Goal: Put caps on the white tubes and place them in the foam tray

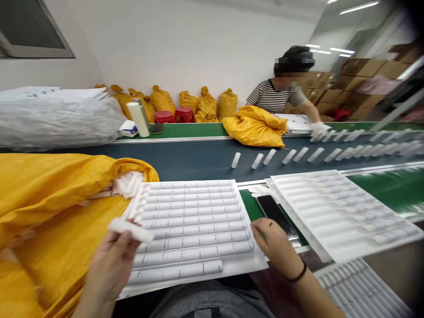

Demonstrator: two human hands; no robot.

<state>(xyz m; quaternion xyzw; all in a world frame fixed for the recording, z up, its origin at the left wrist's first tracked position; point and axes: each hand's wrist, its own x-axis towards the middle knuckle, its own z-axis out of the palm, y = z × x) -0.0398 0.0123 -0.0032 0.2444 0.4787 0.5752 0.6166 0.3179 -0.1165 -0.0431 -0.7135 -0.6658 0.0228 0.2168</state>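
Observation:
My left hand (114, 256) is closed around a short white plastic tube (131, 230), held tilted over the left edge of a white moulded tray (243, 267). Rows of white printed tubes (198, 228) fill the tray's grooves; the nearest row stops short of the right side. At that right edge is my right hand (276, 245), its fingers curled and close to the tray rim. Whether anything sits in those fingers is hidden. An open yellow sack (82, 238) lies to the left, loose white tubes (127, 184) showing at its mouth.
A phone (276, 216) lies right of the tray, beside another white tray (298, 198). Beyond runs a dark conveyor belt (185, 159) with several standing white tubes (289, 156). Across it, a gloved co-worker (285, 95) works behind a yellow sack (255, 126).

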